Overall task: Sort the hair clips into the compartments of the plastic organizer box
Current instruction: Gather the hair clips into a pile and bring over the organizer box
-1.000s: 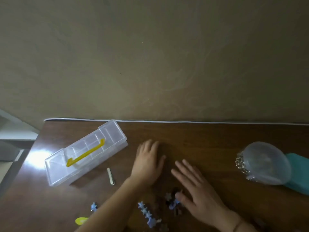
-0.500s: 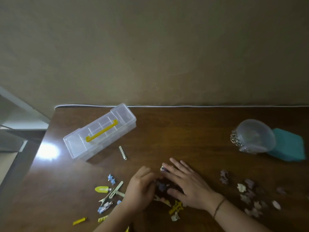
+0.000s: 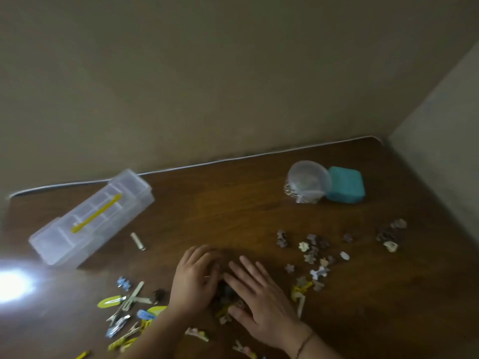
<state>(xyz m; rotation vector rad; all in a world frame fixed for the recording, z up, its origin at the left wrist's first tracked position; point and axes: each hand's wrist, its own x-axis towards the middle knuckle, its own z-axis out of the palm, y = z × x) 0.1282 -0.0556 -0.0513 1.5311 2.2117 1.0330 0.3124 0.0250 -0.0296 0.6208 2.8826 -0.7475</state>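
Observation:
The clear plastic organizer box, lid closed and yellow handle on top, lies at the table's back left. My left hand and right hand rest side by side over a dark pile of hair clips near the front middle. The right hand's fingers lie straight and spread on the pile. The left hand's fingers bend down onto it, tips hidden. Yellow, blue and metal snap clips lie scattered to the left of my forearm. Small flower-shaped clips are strewn to the right.
A single pale clip lies between the box and my hands. At the back right stand a clear round container and a teal box. The wall runs along the table's far edge and right side. A bright glare marks the left.
Both hands drew back from the table's middle toward me and closed in on the pile of clips. The view tilted down and swung right, revealing more scattered clips.

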